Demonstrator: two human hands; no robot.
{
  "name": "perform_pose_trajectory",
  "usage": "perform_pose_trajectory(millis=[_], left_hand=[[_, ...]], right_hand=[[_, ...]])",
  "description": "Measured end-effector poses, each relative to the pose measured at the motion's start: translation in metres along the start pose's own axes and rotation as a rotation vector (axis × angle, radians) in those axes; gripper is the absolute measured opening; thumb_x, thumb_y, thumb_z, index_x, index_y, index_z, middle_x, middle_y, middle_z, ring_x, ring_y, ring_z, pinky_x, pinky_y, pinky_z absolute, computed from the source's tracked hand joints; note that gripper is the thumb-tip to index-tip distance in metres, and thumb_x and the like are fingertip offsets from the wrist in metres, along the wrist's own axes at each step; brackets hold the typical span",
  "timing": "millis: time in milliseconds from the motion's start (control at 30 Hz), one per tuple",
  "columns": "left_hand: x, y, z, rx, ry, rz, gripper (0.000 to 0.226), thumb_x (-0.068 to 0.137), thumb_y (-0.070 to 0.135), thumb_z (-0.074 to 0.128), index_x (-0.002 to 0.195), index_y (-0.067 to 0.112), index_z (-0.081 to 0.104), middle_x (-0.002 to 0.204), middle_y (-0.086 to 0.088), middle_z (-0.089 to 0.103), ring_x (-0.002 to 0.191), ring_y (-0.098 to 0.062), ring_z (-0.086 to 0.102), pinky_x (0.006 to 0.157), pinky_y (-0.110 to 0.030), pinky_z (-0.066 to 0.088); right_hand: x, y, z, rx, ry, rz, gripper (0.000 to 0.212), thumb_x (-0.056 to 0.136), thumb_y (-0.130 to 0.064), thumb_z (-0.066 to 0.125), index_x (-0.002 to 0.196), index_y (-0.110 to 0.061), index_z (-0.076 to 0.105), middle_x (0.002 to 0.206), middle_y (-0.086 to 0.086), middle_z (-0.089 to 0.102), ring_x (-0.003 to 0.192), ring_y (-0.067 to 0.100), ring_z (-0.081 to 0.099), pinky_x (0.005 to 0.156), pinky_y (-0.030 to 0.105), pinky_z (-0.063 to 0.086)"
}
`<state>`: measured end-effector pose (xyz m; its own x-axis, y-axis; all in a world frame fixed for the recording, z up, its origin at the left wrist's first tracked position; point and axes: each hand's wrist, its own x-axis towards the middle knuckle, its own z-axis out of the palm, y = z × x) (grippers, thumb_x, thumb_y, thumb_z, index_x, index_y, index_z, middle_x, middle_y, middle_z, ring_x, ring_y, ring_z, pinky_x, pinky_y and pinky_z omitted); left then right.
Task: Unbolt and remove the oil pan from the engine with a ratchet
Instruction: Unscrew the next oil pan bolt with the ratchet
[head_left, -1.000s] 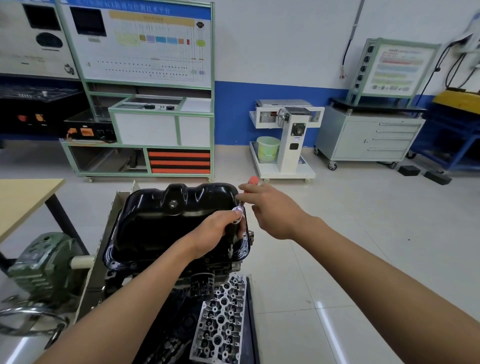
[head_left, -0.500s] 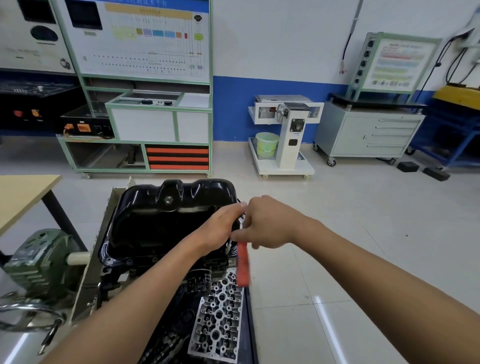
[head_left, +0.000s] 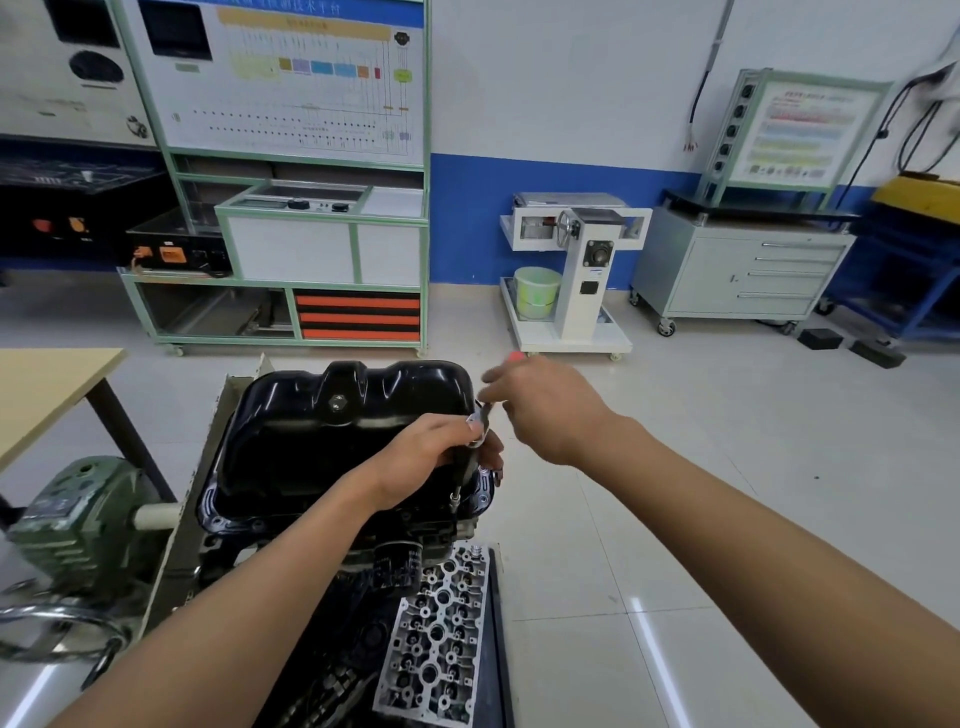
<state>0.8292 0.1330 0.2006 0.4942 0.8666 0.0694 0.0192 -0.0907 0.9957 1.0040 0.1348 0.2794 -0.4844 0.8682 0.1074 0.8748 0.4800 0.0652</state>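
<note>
A glossy black oil pan (head_left: 322, 447) sits upside-up on the engine (head_left: 363, 561) on its stand. My left hand (head_left: 431, 452) grips the head of the ratchet (head_left: 480, 415) and its extension, whose socket stands on a bolt at the pan's near right flange (head_left: 483, 499). My right hand (head_left: 545, 405) holds the ratchet's red handle, which points away from me; only its red tip (head_left: 516, 356) shows past the fingers.
A cylinder head (head_left: 441, 634) lies below the engine. A green gearbox with a handwheel (head_left: 78, 525) is at the left, a wooden table (head_left: 47, 384) beyond it. Trainer boards, a white stand (head_left: 571, 270) and a grey cabinet (head_left: 737, 270) line the back wall.
My right hand has swung the ratchet handle from pointing toward me back up to pointing away. My left hand has stayed on the ratchet head.
</note>
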Motion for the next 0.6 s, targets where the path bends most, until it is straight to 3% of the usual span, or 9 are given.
perform_pose_trajectory(millis=[67, 133, 200, 300, 367, 433, 500, 600], left_hand=[[0.0, 0.002, -0.003, -0.01, -0.019, -0.012, 0.04, 0.095, 0.03, 0.048, 0.092, -0.004, 0.069, 0.091, -0.02, 0.069, 0.087, -0.026, 0.065, 0.084, -0.034, 0.049], [0.0, 0.003, -0.005, -0.028, -0.025, -0.027, 0.039, 0.095, 0.029, 0.049, 0.088, -0.005, 0.066, 0.086, -0.02, 0.065, 0.084, -0.03, 0.059, 0.08, -0.038, 0.047], [-0.001, 0.004, -0.006, -0.077, -0.004, -0.046, 0.036, 0.093, 0.03, 0.051, 0.086, -0.002, 0.063, 0.084, -0.02, 0.061, 0.083, -0.032, 0.055, 0.076, -0.038, 0.045], [0.0, 0.003, -0.005, -0.119, 0.041, -0.036, 0.031, 0.095, 0.03, 0.052, 0.087, 0.001, 0.061, 0.085, -0.02, 0.056, 0.083, -0.032, 0.052, 0.073, -0.035, 0.046], [0.003, 0.003, -0.005, -0.108, 0.061, -0.027, 0.028, 0.103, 0.023, 0.049, 0.089, 0.001, 0.059, 0.088, -0.02, 0.053, 0.085, -0.032, 0.049, 0.074, -0.035, 0.047], [0.005, 0.003, -0.005, -0.082, 0.063, -0.036, 0.027, 0.105, 0.018, 0.044, 0.09, 0.001, 0.058, 0.093, -0.018, 0.051, 0.086, -0.032, 0.047, 0.075, -0.035, 0.046], [0.007, 0.004, -0.003, -0.084, 0.063, -0.052, 0.026, 0.104, 0.019, 0.048, 0.086, 0.003, 0.059, 0.091, -0.017, 0.051, 0.084, -0.03, 0.048, 0.076, -0.035, 0.045], [0.008, 0.004, 0.002, -0.106, 0.097, -0.054, 0.028, 0.094, 0.03, 0.062, 0.079, 0.005, 0.059, 0.078, -0.013, 0.049, 0.074, -0.022, 0.05, 0.071, -0.031, 0.043]], right_hand=[[0.001, 0.0, 0.008, 0.142, 0.009, -0.077, 0.06, 0.088, 0.006, 0.051, 0.135, -0.029, 0.06, 0.151, -0.008, 0.047, 0.129, 0.02, 0.05, 0.097, 0.035, 0.047], [-0.001, 0.001, 0.014, 0.217, 0.007, -0.093, 0.063, 0.089, 0.007, 0.049, 0.142, -0.028, 0.054, 0.156, -0.011, 0.038, 0.134, 0.018, 0.044, 0.103, 0.036, 0.043], [-0.005, 0.003, 0.014, 0.207, 0.023, -0.083, 0.055, 0.093, -0.002, 0.051, 0.142, -0.028, 0.053, 0.153, -0.01, 0.043, 0.132, 0.018, 0.041, 0.102, 0.038, 0.043], [-0.014, 0.004, 0.004, 0.102, 0.068, -0.039, 0.032, 0.096, -0.023, 0.053, 0.126, -0.026, 0.064, 0.126, -0.006, 0.063, 0.113, 0.022, 0.05, 0.085, 0.037, 0.048], [-0.021, 0.001, -0.004, 0.041, 0.048, 0.046, 0.024, 0.095, -0.034, 0.055, 0.111, -0.025, 0.07, 0.1, -0.002, 0.067, 0.096, 0.024, 0.057, 0.068, 0.034, 0.046], [-0.027, -0.007, -0.009, 0.031, 0.002, 0.112, 0.023, 0.092, -0.041, 0.057, 0.095, -0.021, 0.069, 0.079, 0.0, 0.054, 0.078, 0.026, 0.056, 0.058, 0.031, 0.037], [-0.031, -0.015, -0.012, 0.002, -0.026, 0.128, 0.027, 0.09, -0.048, 0.059, 0.084, -0.022, 0.057, 0.072, -0.003, 0.038, 0.069, 0.025, 0.048, 0.058, 0.031, 0.034], [-0.032, -0.026, -0.011, 0.059, -0.054, 0.141, 0.039, 0.086, -0.052, 0.062, 0.071, -0.02, 0.045, 0.069, -0.004, 0.038, 0.063, 0.022, 0.047, 0.057, 0.03, 0.035]])
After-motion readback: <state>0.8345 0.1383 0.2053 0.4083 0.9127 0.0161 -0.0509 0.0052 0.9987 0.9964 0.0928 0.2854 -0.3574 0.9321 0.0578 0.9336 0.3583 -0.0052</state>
